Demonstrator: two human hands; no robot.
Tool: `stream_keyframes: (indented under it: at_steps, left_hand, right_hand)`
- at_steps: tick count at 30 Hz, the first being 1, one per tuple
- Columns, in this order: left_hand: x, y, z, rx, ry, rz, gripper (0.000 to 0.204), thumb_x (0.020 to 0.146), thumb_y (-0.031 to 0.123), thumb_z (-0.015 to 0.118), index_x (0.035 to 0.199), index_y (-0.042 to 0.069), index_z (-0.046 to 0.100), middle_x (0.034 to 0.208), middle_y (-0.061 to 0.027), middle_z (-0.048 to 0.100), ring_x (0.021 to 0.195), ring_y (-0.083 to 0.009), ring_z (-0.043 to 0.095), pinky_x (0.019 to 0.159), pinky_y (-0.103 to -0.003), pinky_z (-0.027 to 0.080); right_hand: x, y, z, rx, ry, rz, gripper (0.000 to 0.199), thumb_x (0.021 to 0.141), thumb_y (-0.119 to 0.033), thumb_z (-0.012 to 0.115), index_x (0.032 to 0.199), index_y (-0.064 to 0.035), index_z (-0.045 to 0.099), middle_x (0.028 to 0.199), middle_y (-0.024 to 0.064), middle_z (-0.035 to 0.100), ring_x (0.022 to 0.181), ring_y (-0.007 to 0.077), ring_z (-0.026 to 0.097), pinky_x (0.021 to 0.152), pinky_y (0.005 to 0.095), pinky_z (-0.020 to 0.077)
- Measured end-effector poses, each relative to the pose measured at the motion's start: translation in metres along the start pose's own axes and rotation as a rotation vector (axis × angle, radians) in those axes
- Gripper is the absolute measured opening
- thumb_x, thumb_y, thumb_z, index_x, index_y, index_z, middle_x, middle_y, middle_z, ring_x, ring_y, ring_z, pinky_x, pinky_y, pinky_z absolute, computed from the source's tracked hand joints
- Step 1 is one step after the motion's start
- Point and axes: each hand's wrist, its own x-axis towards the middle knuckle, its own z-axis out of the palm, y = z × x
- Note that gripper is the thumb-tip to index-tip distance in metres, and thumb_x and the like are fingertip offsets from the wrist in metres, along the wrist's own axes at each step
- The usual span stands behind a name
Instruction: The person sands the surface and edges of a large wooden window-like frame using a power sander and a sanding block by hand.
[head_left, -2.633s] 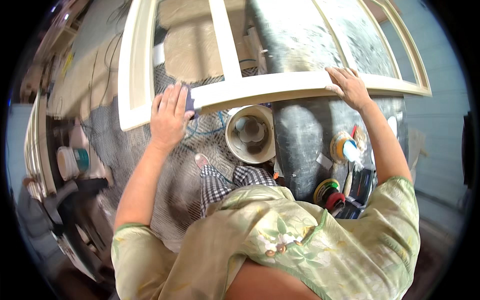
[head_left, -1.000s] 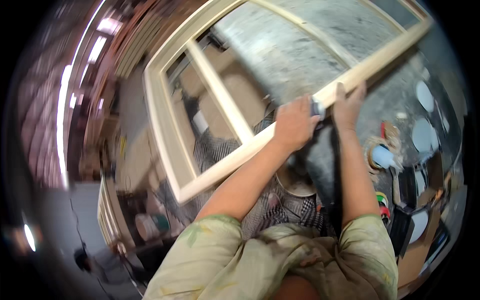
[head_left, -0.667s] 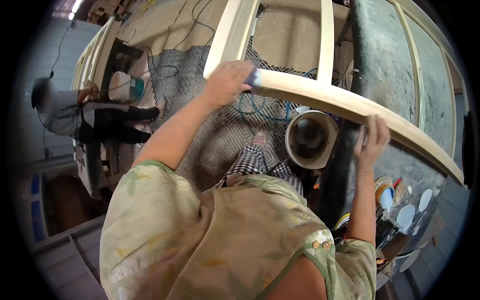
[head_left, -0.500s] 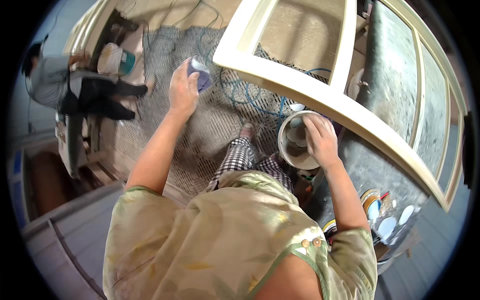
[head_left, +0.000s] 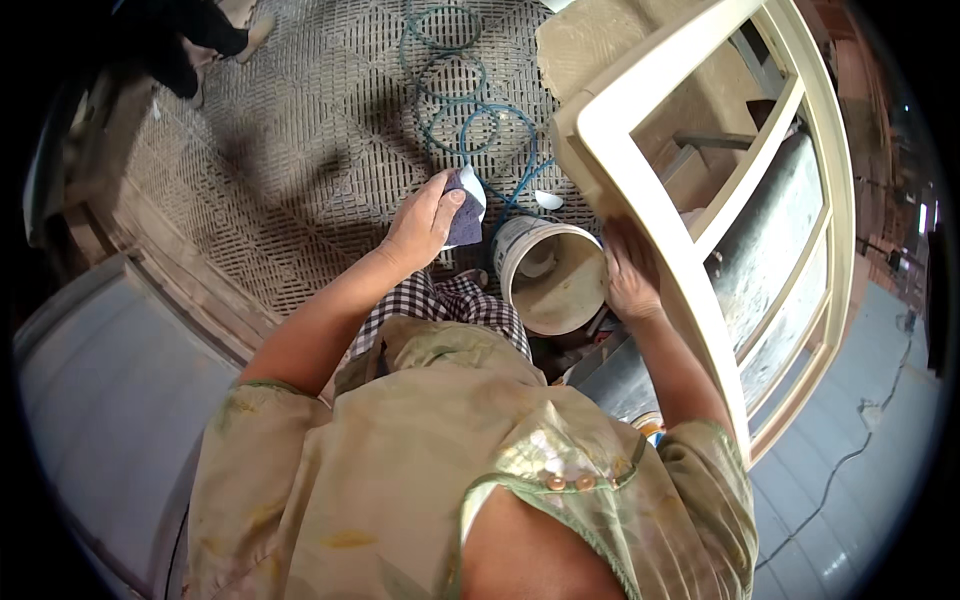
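My left hand (head_left: 424, 222) is closed around a folded piece of purple sandpaper (head_left: 466, 212), whose white side shows at the top. It hovers over the dark matting, left of a white bucket (head_left: 512, 262). My right hand (head_left: 632, 278) lies with its fingers stretched along the side of a cream wooden frame (head_left: 655, 190) with crossbars. The fingertips are in shadow under the frame's edge, and I see nothing held in them. Just left of that hand is the bucket, with a pale round thing (head_left: 538, 262) inside.
A blue-green hose (head_left: 470, 100) coils over the slotted mat (head_left: 290, 130). On the mat behind the bucket lies a white piece (head_left: 548, 200). A mottled dark surface (head_left: 770, 240) shows through the frame. Another person's legs (head_left: 205, 40) are at the far left.
My right hand has come out of the bucket and onto the frame's side. The left hand, still with the sandpaper, is now closer to the bucket. The whole view has shifted.
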Motion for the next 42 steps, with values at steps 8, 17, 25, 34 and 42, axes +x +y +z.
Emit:
stream_keyframes:
  at_steps: [8, 17, 25, 34, 42]
  left_hand:
    - [0.055, -0.007, 0.02, -0.138, 0.102, 0.029, 0.037, 0.097, 0.031, 0.043, 0.115, -0.001, 0.05, 0.101, -0.0266, 0.06, 0.095, -0.0417, 0.058, 0.081, -0.042, 0.044]
    - [0.19, 0.049, 0.039, -0.152, 0.121, 0.065, 0.042, 0.097, 0.036, 0.041, 0.116, 0.002, 0.055, 0.111, -0.0254, 0.06, 0.104, -0.0398, 0.057, 0.09, -0.044, 0.043]
    - [0.257, 0.116, 0.095, -0.033, -0.452, 0.02, 0.052, 0.097, 0.036, 0.04, 0.115, -0.013, 0.043, 0.102, -0.0325, 0.06, 0.098, -0.0408, 0.061, 0.086, -0.043, 0.045]
    - [0.218, 0.104, 0.088, -0.156, -0.519, -0.104, 0.045, 0.096, 0.029, 0.042, 0.127, -0.003, 0.036, 0.112, -0.0313, 0.056, 0.101, -0.0445, 0.058, 0.086, -0.048, 0.046]
    - [0.323, 0.138, 0.118, -0.244, -0.429, -0.013, 0.042, 0.097, 0.032, 0.038, 0.112, -0.006, 0.047, 0.105, -0.031, 0.059, 0.098, -0.0422, 0.059, 0.085, -0.046, 0.046]
  right_hand:
    - [0.048, -0.03, -0.018, 0.118, -0.041, 0.049, 0.063, 0.084, -0.017, 0.049, 0.142, 0.0014, 0.03, 0.151, 0.0156, 0.023, 0.14, 0.0354, 0.016, 0.115, 0.0489, 0.0115]
    - [0.065, -0.003, -0.138, 0.564, 0.575, -0.058, 0.048, 0.074, 0.003, 0.064, 0.121, 0.0025, 0.054, 0.124, 0.0227, 0.053, 0.11, 0.0384, 0.056, 0.093, 0.0404, 0.047]
    - [0.22, 0.067, -0.139, 1.423, 0.691, 0.58, 0.071, 0.094, -0.025, 0.054, 0.144, 0.0067, 0.015, 0.144, 0.0218, 0.03, 0.133, 0.0274, 0.032, 0.111, 0.0362, 0.0224]
    - [0.231, 0.084, -0.145, 1.604, 0.772, 0.956, 0.064, 0.086, -0.006, 0.059, 0.139, 0.0031, 0.024, 0.138, 0.0171, 0.037, 0.128, 0.024, 0.035, 0.109, 0.0378, 0.0251]
    - [0.235, 0.083, -0.137, 1.717, 0.775, 0.884, 0.059, 0.088, -0.002, 0.057, 0.138, -0.001, 0.027, 0.132, 0.0134, 0.042, 0.121, 0.0207, 0.04, 0.104, 0.0339, 0.0299]
